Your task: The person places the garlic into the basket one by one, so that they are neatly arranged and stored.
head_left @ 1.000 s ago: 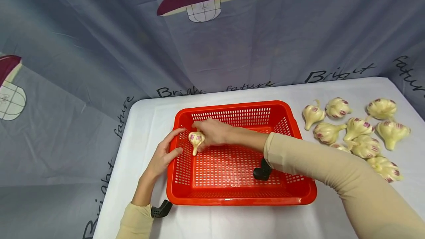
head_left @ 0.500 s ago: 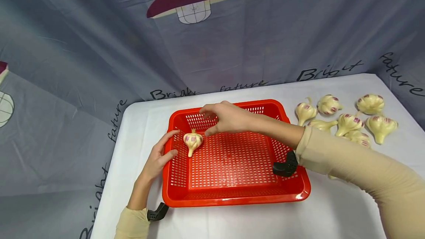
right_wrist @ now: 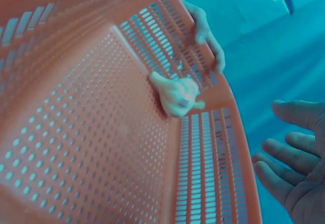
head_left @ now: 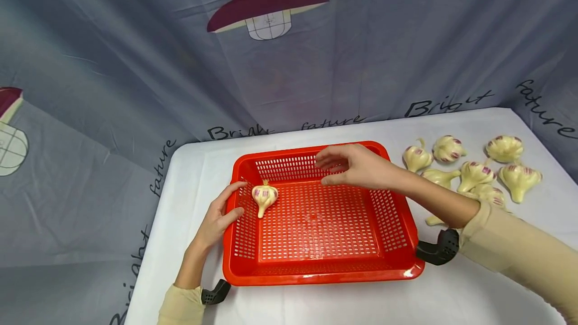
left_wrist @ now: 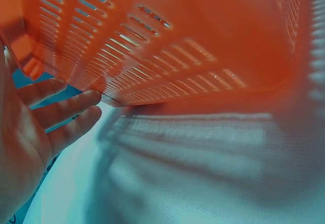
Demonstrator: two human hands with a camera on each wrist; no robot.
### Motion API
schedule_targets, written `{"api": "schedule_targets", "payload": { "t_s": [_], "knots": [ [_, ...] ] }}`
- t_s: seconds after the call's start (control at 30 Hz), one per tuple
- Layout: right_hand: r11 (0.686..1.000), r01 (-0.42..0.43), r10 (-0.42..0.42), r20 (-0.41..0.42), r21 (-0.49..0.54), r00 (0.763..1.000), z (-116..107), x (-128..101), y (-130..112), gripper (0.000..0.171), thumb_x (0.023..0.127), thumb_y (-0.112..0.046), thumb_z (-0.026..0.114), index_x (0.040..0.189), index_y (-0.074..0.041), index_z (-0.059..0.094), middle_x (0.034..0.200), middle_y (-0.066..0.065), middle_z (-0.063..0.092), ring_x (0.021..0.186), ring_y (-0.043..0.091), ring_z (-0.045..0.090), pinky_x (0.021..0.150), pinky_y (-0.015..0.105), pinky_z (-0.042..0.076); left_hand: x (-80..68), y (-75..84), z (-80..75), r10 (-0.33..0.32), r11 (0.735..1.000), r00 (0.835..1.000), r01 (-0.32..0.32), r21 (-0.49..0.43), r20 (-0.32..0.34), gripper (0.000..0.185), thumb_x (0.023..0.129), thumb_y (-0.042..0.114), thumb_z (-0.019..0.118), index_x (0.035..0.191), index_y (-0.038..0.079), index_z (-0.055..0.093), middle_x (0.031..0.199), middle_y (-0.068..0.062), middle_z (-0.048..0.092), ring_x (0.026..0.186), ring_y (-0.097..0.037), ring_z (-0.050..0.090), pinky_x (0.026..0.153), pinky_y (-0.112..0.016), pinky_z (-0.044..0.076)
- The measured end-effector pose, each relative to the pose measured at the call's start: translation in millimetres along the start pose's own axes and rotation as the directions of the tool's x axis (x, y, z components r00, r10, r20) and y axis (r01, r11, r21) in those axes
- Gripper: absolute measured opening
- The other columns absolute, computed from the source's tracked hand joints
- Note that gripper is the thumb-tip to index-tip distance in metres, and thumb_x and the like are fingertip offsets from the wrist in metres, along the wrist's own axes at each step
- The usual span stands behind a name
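Head view: the right hand (head_left: 358, 167) hangs empty over the red plastic basket (head_left: 316, 280), fingers parted from the thumb. Left of them, a garlic bulb (head_left: 264, 196) lies on the perforated floor (head_left: 316, 234), neck pointing nearward, nearer the left hand (head_left: 217, 219), which grips the rim; rightward, more garlic bulbs (head_left: 477, 173) crowd the white tablecloth (head_left: 316, 307).
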State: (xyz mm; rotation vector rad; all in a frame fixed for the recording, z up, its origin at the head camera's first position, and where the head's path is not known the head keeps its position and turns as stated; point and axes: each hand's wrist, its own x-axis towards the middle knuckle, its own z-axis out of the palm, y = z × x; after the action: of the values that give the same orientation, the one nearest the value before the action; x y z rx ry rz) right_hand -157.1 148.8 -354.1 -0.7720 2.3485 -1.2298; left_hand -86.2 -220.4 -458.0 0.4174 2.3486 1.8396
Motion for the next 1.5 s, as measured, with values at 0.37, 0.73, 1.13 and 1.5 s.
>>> {"api": "schedule_targets", "payload": {
  "t_s": [0.37, 0.73, 1.13, 1.5],
  "knots": [
    [0.99, 0.041, -0.035, -0.043, 0.135, 0.998, -14.0, -48.6, 31.8, 0.046, 0.089, -0.012, 0.078, 0.131, -0.002, 0.062, 0.127, 0.013, 0.066, 0.117, 0.029, 0.064, 0.095, 0.04, 0.054, 0.4, 0.1, -0.2, 0.007, 1.0, 1.0, -0.007, 0.006, 0.003, 0.055, 0.094, 0.004, 0.055, 0.147, 0.013, 0.047, 0.14, -0.024, 0.049, 0.107, -0.044, 0.06, 0.075, -0.04, 0.061],
    [0.986, 0.013, 0.016, -0.172, 0.166, 0.985, -37.7, -107.9, 53.2, 0.048, 0.09, -0.004, 0.075, 0.134, -0.001, 0.057, 0.13, 0.017, 0.063, 0.113, 0.014, 0.066, 0.084, 0.026, 0.057, 0.0, -1.6, 0.2, 0.013, 1.0, 1.0, -0.013, -0.005, 0.006, 0.054, 0.095, 0.004, 0.055, 0.148, 0.013, 0.046, 0.142, -0.023, 0.048, 0.107, -0.045, 0.06, 0.076, -0.04, 0.061],
    [0.981, -0.133, 0.177, -0.369, 0.142, 0.912, -56.1, -179.5, 101.1, 0.055, 0.088, 0.008, 0.071, 0.139, 0.001, 0.052, 0.126, -0.014, 0.064, 0.11, -0.001, 0.063, 0.079, 0.02, 0.057, 0.8, -0.7, 1.2, 0.008, 1.0, 1.0, -0.008, 0.004, -0.005, 0.054, 0.093, 0.005, 0.056, 0.146, 0.012, 0.047, 0.141, -0.023, 0.049, 0.107, -0.045, 0.059, 0.076, -0.039, 0.061],
    [0.919, -0.034, 0.272, -0.568, 0.393, 0.777, -49.6, -249.3, 151.4, 0.058, 0.092, 0.018, 0.059, 0.141, -0.011, 0.05, 0.126, -0.017, 0.061, 0.108, -0.008, 0.06, 0.084, 0.012, 0.051, 1.1, -1.3, 0.8, 0.018, 1.0, 1.0, -0.018, -0.002, -0.007, 0.054, 0.093, 0.004, 0.055, 0.146, 0.011, 0.048, 0.141, -0.022, 0.049, 0.108, -0.043, 0.059, 0.077, -0.038, 0.061]
  ]
}}
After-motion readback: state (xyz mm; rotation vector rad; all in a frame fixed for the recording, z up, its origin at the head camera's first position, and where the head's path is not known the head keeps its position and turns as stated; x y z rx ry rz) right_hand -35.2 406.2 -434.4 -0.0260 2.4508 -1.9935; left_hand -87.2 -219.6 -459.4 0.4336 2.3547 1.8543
